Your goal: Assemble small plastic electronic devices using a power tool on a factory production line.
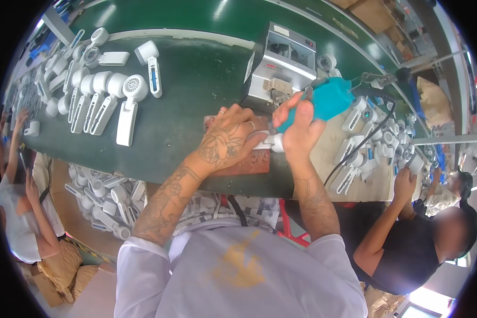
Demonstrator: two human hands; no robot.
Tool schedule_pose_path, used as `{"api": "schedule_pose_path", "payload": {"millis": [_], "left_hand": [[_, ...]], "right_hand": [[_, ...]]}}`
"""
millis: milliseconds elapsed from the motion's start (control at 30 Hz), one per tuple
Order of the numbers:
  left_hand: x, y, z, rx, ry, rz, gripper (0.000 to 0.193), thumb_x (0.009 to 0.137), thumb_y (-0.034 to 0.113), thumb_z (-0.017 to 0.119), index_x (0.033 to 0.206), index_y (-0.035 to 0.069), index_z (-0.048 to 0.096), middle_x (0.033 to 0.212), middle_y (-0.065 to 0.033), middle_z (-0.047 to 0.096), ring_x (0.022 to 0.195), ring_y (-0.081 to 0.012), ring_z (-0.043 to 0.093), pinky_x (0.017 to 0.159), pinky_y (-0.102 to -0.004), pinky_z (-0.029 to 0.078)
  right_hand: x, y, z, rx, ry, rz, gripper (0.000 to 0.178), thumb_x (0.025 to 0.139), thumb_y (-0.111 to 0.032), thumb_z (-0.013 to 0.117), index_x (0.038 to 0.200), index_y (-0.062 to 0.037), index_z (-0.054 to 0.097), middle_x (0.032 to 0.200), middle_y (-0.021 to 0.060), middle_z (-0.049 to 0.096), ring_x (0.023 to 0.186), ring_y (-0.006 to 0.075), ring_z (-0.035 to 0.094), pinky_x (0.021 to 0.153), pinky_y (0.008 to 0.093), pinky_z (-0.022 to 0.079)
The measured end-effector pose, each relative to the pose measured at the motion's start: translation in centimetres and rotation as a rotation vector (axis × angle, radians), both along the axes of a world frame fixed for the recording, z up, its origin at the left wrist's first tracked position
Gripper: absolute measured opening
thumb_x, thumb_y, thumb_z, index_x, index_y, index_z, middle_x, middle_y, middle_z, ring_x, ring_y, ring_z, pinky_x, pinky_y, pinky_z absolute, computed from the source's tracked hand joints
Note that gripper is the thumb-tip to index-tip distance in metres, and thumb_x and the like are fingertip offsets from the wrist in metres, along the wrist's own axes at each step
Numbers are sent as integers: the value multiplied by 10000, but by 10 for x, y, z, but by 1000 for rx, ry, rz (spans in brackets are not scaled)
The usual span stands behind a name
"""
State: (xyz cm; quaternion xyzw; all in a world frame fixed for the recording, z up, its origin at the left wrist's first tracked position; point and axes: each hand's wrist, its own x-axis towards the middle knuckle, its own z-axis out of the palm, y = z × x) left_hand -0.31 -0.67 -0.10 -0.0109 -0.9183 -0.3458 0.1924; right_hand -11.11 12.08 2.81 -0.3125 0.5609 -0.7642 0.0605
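White plastic fan part (270, 142) lies crosswise between your hands: left hand (229, 139) clamps it down, right hand (301, 123) grips the teal screwdriver (326, 100), tip angled onto it.

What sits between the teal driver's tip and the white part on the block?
Nothing visible. The right hand holds the teal driver down at the white part, which the left hand steadies on the reddish block.

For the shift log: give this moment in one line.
left hand steadies small white plastic part | right hand holds teal electric screwdriver | green bench
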Motion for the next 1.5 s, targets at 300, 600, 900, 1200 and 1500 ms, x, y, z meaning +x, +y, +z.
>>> {"api": "schedule_pose_path", "payload": {"millis": [300, 600, 900, 1200, 1500], "left_hand": [[4, 3, 4, 8, -44, -16, 218, 915, 263, 669, 1087, 155, 749, 994, -27, 630, 981, -265, 553, 912, -421, 429], [5, 2, -4, -19, 15, 5, 218, 917, 266, 650, 1061, 126, 736, 962, -52, 606, 961, -268, 562, 936, -440, 424], [1, 3, -3, 0, 29, -5, 205, 899, 248, 667, 1041, 126, 749, 950, -44, 601, 939, -261, 550, 896, -418, 414], [-1, 5, -2, 9, -2, -17, 200, 900, 240, 671, 1020, 99, 747, 942, -44, 609, 939, -259, 559, 878, -421, 420], [-1, 8, 3, -10, 30, -15, 171, 888, 200, 685, 1004, 81, 722, 965, -48, 615, 912, -267, 575, 834, -425, 439]], "right_hand": [[-38, -29, 25, -12, 184, -171, 472, 1022, -459, 548, 1018, 14, 542, 706, 69, 555, 621, 180, 577, 561, 306, 478], [-31, -28, 23, 35, 114, -123, 365, 1040, -362, 542, 957, -7, 542, 680, 68, 545, 574, 174, 554, 526, 311, 458], [17, 25, 23, -42, -48, 10, 465, 988, -413, 624, 1041, 45, 563, 717, 70, 571, 585, 157, 573, 526, 287, 461], [18, 26, 1, -22, -57, -16, 465, 971, -433, 625, 962, 20, 523, 728, 83, 554, 576, 178, 553, 536, 318, 478], [23, 25, -1, -27, -28, -43, 488, 980, -488, 599, 920, -17, 488, 648, 90, 520, 557, 197, 522, 528, 338, 463]]}}
